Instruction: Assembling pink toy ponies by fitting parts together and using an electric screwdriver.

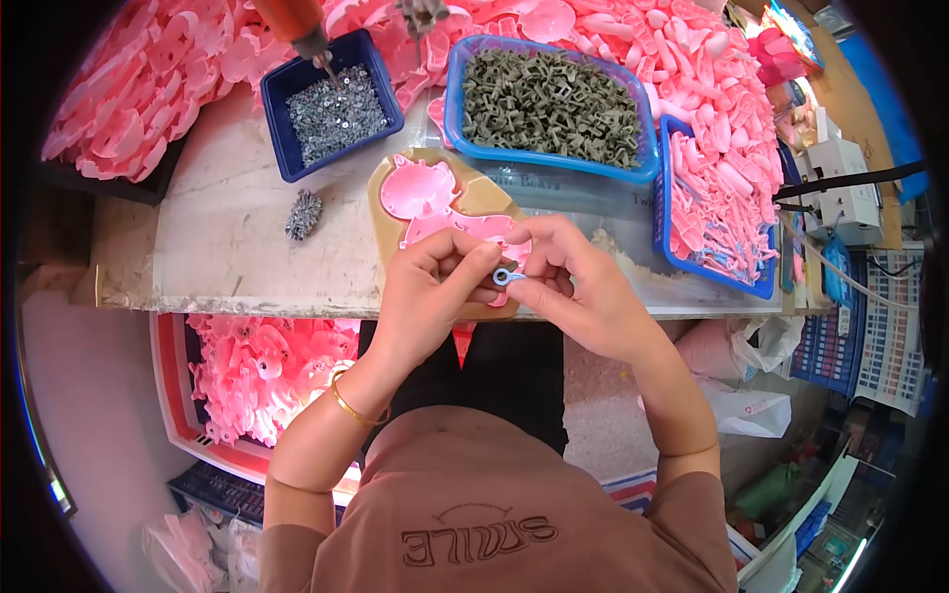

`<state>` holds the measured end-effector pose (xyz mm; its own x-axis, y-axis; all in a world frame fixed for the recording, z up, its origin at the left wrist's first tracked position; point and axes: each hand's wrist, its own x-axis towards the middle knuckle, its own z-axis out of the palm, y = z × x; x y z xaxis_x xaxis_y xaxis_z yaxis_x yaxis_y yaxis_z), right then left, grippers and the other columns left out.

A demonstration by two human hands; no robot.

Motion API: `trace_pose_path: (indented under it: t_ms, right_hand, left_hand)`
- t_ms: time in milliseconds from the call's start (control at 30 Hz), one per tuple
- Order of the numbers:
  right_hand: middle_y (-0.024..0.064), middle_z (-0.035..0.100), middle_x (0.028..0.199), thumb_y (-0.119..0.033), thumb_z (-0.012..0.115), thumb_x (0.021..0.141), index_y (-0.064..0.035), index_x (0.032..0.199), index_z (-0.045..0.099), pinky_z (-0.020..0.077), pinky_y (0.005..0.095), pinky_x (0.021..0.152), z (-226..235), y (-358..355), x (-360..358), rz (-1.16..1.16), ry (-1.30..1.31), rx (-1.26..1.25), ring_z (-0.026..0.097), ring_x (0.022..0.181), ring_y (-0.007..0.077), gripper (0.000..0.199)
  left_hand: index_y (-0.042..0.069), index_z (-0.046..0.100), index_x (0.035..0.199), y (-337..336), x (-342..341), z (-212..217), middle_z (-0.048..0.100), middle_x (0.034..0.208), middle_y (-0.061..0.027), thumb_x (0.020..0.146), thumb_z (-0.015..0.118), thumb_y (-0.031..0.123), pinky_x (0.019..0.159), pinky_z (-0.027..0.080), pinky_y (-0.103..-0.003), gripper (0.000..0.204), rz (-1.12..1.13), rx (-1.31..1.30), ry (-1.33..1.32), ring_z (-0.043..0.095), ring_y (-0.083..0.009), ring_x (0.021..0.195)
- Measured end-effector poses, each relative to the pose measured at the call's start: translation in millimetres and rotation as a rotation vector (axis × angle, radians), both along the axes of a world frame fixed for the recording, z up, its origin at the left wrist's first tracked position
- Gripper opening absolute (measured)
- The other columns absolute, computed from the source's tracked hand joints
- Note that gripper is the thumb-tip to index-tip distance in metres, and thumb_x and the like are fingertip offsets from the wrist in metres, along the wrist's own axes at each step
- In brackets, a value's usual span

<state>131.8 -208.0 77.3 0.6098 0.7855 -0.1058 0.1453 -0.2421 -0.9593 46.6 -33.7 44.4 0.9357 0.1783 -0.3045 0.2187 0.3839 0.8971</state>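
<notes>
small blue ring-ended plastic piece (505, 278), near grey table's (222, 247) front edge.
right hand (580, 287) pinches its tail; ring points left, just beside left hand (432, 287), fingers bunched, grip unclear.

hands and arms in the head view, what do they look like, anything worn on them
The left hand and right hand are ungloved. A thin gold-coloured bangle circles the left forearm; none shows on the right. Short brown sleeves leave both forearms bare.
</notes>
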Motion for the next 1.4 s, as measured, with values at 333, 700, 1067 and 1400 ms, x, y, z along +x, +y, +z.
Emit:
trace_pose_path:
  t_ms: [333,700,1067,1400]
  right_hand:
    - [-0.0034,0.053,0.079,-0.004,0.07,0.087,-0.0063,0.098,0.052,0.0379,0.02,0.058,-9,2,-7,-0.118,-0.009,0.02,0.047,0.068,0.0026,0.021]
    - [0.003,0.064,0.082,-0.009,0.074,0.085,-0.0051,0.101,0.064,0.0483,0.0256,0.06,-2,-6,-4,0.023,-0.175,-0.086,0.062,0.071,0.0107,0.019]
    - [0.0043,0.065,0.087,-0.017,0.076,0.078,-0.0086,0.089,0.069,0.0518,0.034,0.063,-20,29,1,0.057,-1.018,-0.103,0.065,0.076,0.0234,0.016]
    - [0.0013,0.058,0.083,-0.02,0.073,0.075,-0.01,0.079,0.069,0.0465,0.0349,0.072,-28,59,14,0.166,-1.13,-0.181,0.06,0.085,0.0205,0.012]
  left_hand:
    - [-0.003,0.065,0.096,-1,-2,0,0.068,0.084,-0.0046,0.098,0.062,0.017,0.069,0.06,-0.024,0.02,-0.041,0.08,0.02,0.068,-0.0097,0.075]
    - [-0.004,0.064,0.098,16,-1,6,0.066,0.09,-0.0064,0.098,0.063,0.018,0.073,0.062,-0.027,0.022,-0.244,-0.008,0.079,0.069,-0.0139,0.079]
    - [0.001,0.07,0.11,52,-11,11,0.071,0.089,-0.0026,0.101,0.057,0.02,0.064,0.054,-0.024,0.025,0.136,0.491,-0.069,0.067,-0.0088,0.078]
    - [0.005,0.073,0.097,60,-29,-7,0.069,0.082,-0.0077,0.091,0.068,0.01,0.068,0.051,-0.034,0.009,0.225,1.262,-0.411,0.063,-0.0238,0.076]
